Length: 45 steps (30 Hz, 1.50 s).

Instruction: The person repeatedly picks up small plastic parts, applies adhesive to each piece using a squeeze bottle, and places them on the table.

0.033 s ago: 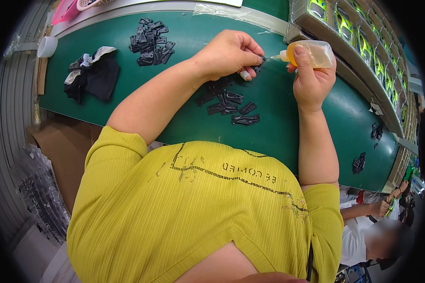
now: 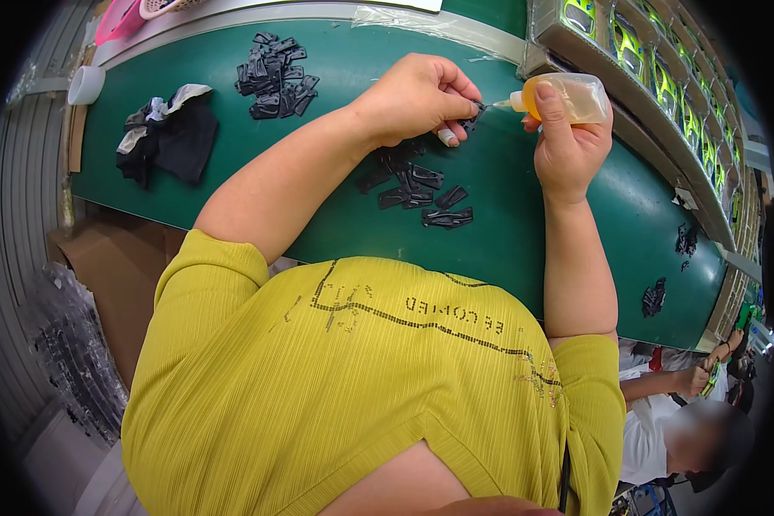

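My left hand (image 2: 430, 96) pinches a small black plastic piece (image 2: 476, 113) between thumb and fingers; much of the piece is hidden behind them. A whitish wrap covers one of its fingertips. In my right hand (image 2: 569, 159) is a clear squeeze bottle (image 2: 583, 96) with amber liquid, tipped on its side. Its thin nozzle points left and meets or nearly meets the black piece; I cannot tell if they touch. Below my left hand lies a loose group of flat black plastic pieces (image 2: 417, 185). Farther left is a larger heap of such pieces (image 2: 275, 76).
A black and grey cloth (image 2: 174, 138) lies on the green table (image 2: 335, 206) at left, near a white cup (image 2: 86, 86). Cardboard trays of yellow-green items (image 2: 632, 52) line the right side. Small black piles (image 2: 654, 297) sit at the far right. Another person (image 2: 654, 430) works at lower right.
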{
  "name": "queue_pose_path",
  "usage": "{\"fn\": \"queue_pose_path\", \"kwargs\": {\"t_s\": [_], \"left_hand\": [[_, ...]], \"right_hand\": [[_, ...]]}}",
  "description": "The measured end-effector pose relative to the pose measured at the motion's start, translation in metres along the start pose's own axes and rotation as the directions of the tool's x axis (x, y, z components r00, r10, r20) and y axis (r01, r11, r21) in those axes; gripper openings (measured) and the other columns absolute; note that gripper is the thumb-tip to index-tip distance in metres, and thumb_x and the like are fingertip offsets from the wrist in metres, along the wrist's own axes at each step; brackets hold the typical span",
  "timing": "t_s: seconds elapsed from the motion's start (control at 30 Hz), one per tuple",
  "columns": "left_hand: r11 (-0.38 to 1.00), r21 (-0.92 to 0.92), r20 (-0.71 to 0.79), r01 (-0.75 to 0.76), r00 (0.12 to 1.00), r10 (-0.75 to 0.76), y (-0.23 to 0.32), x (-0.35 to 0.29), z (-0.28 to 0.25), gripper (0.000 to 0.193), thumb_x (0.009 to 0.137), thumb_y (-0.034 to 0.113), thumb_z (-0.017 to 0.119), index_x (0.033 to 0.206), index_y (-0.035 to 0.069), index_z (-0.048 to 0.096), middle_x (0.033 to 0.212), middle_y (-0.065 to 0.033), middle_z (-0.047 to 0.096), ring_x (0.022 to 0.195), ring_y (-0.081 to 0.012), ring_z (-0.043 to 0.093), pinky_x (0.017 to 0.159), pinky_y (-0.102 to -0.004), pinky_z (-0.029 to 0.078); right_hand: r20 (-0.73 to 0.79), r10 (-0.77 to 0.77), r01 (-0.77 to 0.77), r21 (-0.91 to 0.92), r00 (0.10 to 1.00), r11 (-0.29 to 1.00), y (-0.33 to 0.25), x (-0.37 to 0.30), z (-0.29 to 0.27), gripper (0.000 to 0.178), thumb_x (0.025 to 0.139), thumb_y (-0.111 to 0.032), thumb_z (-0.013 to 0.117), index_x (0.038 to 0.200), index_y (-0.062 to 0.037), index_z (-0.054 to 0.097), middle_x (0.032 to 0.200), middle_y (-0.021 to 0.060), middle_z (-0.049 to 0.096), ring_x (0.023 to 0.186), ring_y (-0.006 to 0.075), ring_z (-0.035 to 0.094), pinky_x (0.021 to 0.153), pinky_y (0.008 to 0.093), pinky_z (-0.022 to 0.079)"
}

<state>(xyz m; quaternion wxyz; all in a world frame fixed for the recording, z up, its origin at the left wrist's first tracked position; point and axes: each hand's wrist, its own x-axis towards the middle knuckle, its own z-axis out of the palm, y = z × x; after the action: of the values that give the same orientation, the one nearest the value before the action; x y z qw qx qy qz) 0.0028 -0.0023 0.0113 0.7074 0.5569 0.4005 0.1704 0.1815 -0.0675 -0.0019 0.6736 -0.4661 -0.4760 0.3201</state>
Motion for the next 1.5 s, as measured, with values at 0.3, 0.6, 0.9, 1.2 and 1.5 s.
{"fn": "queue_pose_path", "kwargs": {"t_s": [0.3,0.6,0.9,1.2,1.5], "left_hand": [[1.000,0.025,-0.008,-0.003,1.000,0.003,0.002,-0.001,0.002,0.020,0.081,0.007,0.063,0.098,-0.004,0.059,0.081,-0.0095,0.063,0.060,-0.0138,0.062,0.056,-0.0230,0.050],[1.000,0.013,-0.007,0.004,1.000,-0.004,0.003,-0.001,0.001,0.020,0.080,0.007,0.063,0.097,-0.004,0.059,0.081,-0.0100,0.064,0.061,-0.0144,0.063,0.056,-0.0231,0.051],[1.000,-0.017,-0.016,0.026,1.000,-0.026,0.001,0.000,-0.002,0.021,0.079,0.008,0.064,0.096,-0.003,0.059,0.080,-0.0112,0.063,0.061,-0.0166,0.064,0.056,-0.0242,0.052],[1.000,-0.012,-0.003,0.021,1.000,-0.021,0.001,0.002,-0.002,0.021,0.079,0.009,0.065,0.094,-0.003,0.060,0.080,-0.0107,0.063,0.061,-0.0165,0.064,0.057,-0.0239,0.052],[1.000,-0.004,-0.003,0.016,1.000,-0.016,0.000,0.002,-0.001,0.021,0.078,0.009,0.065,0.094,-0.004,0.060,0.080,-0.0107,0.063,0.060,-0.0162,0.064,0.056,-0.0237,0.052]], "right_hand": [[0.001,0.007,-0.007,-0.010,1.000,1.000,-0.002,-0.001,0.001,0.027,0.081,-0.014,0.070,0.098,-0.0024,0.054,0.086,0.0060,0.063,0.067,0.0099,0.059,0.053,0.0207,0.049],[-0.011,-0.029,0.029,0.018,1.000,0.999,-0.002,0.004,-0.005,0.019,0.083,-0.015,0.068,0.093,-0.0027,0.058,0.081,0.0056,0.064,0.064,0.0103,0.060,0.052,0.0194,0.048],[0.065,0.077,-0.082,0.084,0.995,0.993,-0.006,-0.007,0.002,0.023,0.082,-0.014,0.068,0.098,-0.0027,0.057,0.085,0.0055,0.063,0.069,0.0109,0.061,0.052,0.0206,0.049],[0.082,0.087,-0.091,0.048,0.993,0.995,-0.005,-0.010,0.005,0.030,0.080,-0.013,0.070,0.103,-0.0031,0.053,0.088,0.0053,0.062,0.072,0.0111,0.061,0.054,0.0208,0.050],[0.123,0.071,-0.073,0.014,0.990,0.997,-0.006,-0.009,0.005,0.026,0.080,-0.014,0.071,0.099,-0.0032,0.055,0.086,0.0048,0.063,0.067,0.0101,0.060,0.054,0.0201,0.049]]}}
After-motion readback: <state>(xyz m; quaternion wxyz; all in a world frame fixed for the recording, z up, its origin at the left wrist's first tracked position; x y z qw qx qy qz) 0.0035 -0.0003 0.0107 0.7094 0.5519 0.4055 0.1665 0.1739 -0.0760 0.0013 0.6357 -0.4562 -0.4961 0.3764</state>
